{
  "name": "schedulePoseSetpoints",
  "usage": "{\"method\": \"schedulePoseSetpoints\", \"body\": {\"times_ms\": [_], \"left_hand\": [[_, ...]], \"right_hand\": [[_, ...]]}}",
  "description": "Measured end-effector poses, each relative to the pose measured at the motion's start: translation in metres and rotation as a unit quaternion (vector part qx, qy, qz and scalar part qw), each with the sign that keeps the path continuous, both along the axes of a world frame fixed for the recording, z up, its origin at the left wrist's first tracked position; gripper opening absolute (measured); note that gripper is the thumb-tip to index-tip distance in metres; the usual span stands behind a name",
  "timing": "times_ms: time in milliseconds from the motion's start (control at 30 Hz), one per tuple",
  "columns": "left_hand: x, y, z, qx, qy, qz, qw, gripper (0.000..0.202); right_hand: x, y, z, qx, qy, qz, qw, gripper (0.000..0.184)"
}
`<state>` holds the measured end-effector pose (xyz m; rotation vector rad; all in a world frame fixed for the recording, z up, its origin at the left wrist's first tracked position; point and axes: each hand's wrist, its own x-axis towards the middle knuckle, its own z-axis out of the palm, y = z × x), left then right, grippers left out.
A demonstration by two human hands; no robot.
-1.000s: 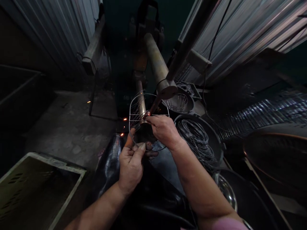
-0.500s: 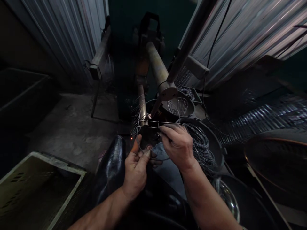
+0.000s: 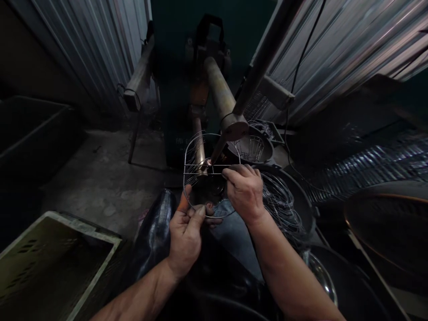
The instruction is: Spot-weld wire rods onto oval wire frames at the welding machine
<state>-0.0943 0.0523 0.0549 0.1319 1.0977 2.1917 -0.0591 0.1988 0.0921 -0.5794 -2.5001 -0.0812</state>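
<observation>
A rounded wire frame (image 3: pixel 186 154) with thin cross wires stands upright at the tips of a spot-welding machine (image 3: pixel 219 96). My left hand (image 3: pixel 187 234) pinches the frame's lower rim between thumb and fingers. My right hand (image 3: pixel 243 191) is closed on a straight cross wire (image 3: pixel 200 166) that lies across the frame at the electrode tip. A small glow shows where the wire meets the electrode.
A round tub of loose wire pieces (image 3: pixel 282 203) sits just right of my right hand. Behind it another tub holds a wire basket (image 3: pixel 249 147). A pale plastic crate (image 3: pixel 50 263) lies at the lower left. Corrugated metal walls (image 3: pixel 334 49) rise on both sides.
The frame tilted back and dropped, then came upright again at the electrode. My right hand drew rightward along the cross wire. Sparks seen on the floor one second ago are gone.
</observation>
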Motion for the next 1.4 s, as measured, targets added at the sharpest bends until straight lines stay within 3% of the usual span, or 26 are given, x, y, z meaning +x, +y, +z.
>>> {"method": "schedulePoseSetpoints", "body": {"times_ms": [267,1067,1233,1400], "left_hand": [[-0.01,0.01,0.006,0.015,-0.026,-0.001,1.0,0.07],[-0.014,0.021,0.001,0.062,-0.031,0.0,0.998,0.066],[-0.005,0.005,-0.005,0.022,-0.027,-0.017,0.999,0.067],[0.011,-0.035,-0.028,-0.057,-0.008,-0.051,0.997,0.066]], "right_hand": [[-0.015,0.014,0.001,0.014,0.002,0.013,1.0,0.017],[-0.025,0.023,0.006,-0.02,-0.019,0.019,0.999,0.019],[-0.009,0.009,0.002,-0.021,-0.029,0.028,0.999,0.019],[0.03,-0.02,-0.014,-0.061,-0.019,0.076,0.995,0.015]]}}
